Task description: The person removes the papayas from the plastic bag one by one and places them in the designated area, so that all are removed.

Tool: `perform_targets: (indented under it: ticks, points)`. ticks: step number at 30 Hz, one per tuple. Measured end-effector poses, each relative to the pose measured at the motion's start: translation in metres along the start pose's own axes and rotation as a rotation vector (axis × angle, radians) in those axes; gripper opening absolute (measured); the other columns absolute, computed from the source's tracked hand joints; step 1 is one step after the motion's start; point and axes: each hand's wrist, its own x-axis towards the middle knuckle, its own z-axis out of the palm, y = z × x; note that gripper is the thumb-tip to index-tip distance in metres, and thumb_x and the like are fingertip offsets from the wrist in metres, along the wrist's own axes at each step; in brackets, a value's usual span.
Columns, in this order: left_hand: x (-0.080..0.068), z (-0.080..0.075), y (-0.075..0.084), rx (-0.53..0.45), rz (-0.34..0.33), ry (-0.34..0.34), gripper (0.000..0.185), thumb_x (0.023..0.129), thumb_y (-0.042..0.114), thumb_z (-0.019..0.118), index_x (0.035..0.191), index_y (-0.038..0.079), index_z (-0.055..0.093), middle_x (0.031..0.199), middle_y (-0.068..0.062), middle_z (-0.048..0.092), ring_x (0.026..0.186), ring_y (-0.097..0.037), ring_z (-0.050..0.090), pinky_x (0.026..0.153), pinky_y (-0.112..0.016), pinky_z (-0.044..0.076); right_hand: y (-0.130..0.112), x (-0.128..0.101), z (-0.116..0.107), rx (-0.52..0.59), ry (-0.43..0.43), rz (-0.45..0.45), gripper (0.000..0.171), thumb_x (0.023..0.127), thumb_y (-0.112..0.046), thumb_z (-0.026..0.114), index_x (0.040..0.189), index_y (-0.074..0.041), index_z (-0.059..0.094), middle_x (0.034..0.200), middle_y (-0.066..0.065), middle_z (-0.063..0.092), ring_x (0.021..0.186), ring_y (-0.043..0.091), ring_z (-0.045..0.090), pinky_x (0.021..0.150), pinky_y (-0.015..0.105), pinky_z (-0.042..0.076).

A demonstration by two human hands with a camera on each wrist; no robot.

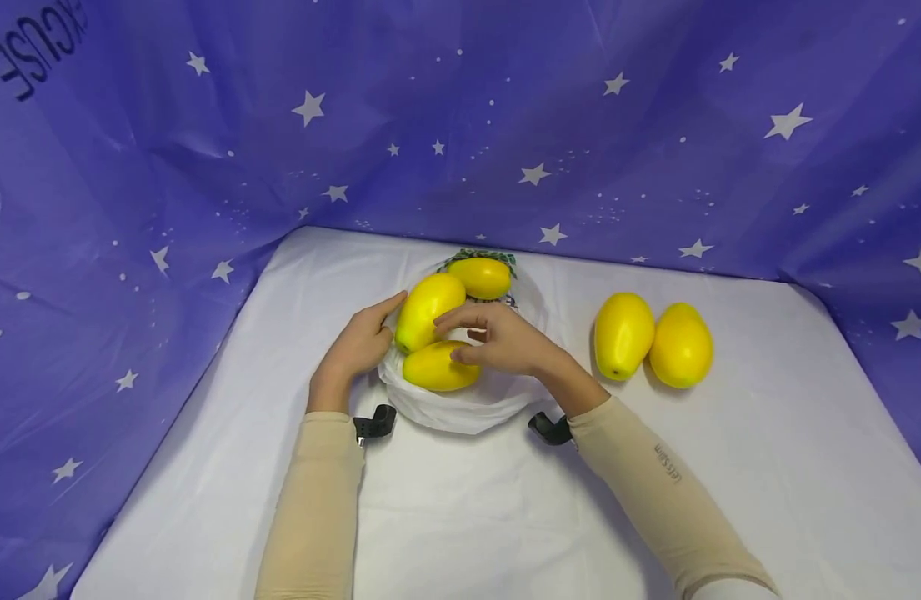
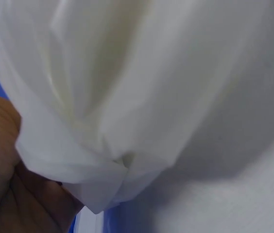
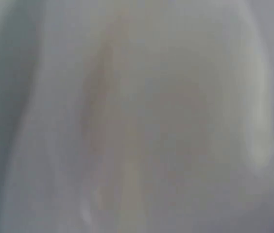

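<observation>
Nearest the camera, two sleeved forearms reach forward over the white bench [image 1: 460, 517], each with a black wrist camera.

The left hand [image 1: 358, 346] lies against the left side of a white bag [image 1: 460, 408], its fingers nearly straight and its thumb along the nearest edge of a mango; the grip is loose, wide, curled round nothing that the head view shows. In the left wrist view the palm [image 2: 1, 160] sits against a folded edge of the bag [image 2: 103, 121], but whether it pinches the plastic I cannot tell.

The right hand [image 1: 505, 337] hovers over the bag's mouth, fingers gently bent and spread, fingertips over the middle mango [image 1: 427, 310] and thumb by the near mango [image 1: 439, 367]. Its grip is relaxed, holding nothing. The right wrist view is a pale blur.

Three mangoes sit in the open bag at bench centre: the near one, the middle one leaning on it, and the far mango [image 1: 480, 277] at the back.

To the right, well apart from the bag, two more mangoes [image 1: 653, 337] lie touching on the bench.

Behind and around hangs a blue starred cloth [image 1: 505, 117].
</observation>
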Motion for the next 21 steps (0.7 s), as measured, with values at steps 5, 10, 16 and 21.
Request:
perform_targets:
  ticks: [5, 10, 16, 21]
  points:
    - [0.0, 0.001, -0.001, -0.012, -0.006, -0.001, 0.061, 0.095, 0.003, 0.039, 0.153, 0.02, 0.033, 0.154, -0.006, 0.036, 0.142, -0.028, 0.029, 0.117, -0.046, 0.022, 0.009, -0.002, 0.012, -0.058, -0.089, 0.032, 0.037, 0.084, -0.006, 0.075, 0.119, -0.015, 0.069, 0.123, -0.008, 0.063, 0.119, 0.011, 0.053, 0.105, 0.04, 0.043]
    - [0.001, 0.001, 0.001, -0.015, -0.006, -0.005, 0.061, 0.096, 0.003, 0.039, 0.153, 0.022, 0.033, 0.154, -0.005, 0.035, 0.142, -0.028, 0.029, 0.117, -0.047, 0.022, 0.011, -0.007, 0.017, -0.122, -0.098, 0.035, 0.043, 0.082, -0.007, 0.077, 0.122, -0.018, 0.066, 0.124, -0.011, 0.061, 0.105, 0.013, 0.055, 0.091, 0.033, 0.048]
    - [0.001, 0.001, 0.004, -0.013, -0.002, -0.004, 0.062, 0.094, 0.001, 0.039, 0.153, 0.019, 0.033, 0.155, -0.006, 0.035, 0.142, -0.029, 0.029, 0.117, -0.047, 0.022, 0.008, -0.019, 0.016, -0.135, -0.035, 0.033, 0.044, 0.081, -0.011, 0.077, 0.123, -0.019, 0.066, 0.122, -0.012, 0.063, 0.109, 0.011, 0.055, 0.096, 0.034, 0.047]
    - [-0.002, 0.0, 0.003, -0.001, -0.01, -0.003, 0.063, 0.094, 0.001, 0.039, 0.154, 0.019, 0.032, 0.155, -0.008, 0.034, 0.142, -0.031, 0.028, 0.117, -0.049, 0.022, 0.008, -0.032, 0.01, -0.125, 0.037, 0.046, 0.041, 0.082, -0.016, 0.077, 0.122, -0.021, 0.067, 0.12, -0.015, 0.063, 0.111, 0.008, 0.055, 0.099, 0.033, 0.046]
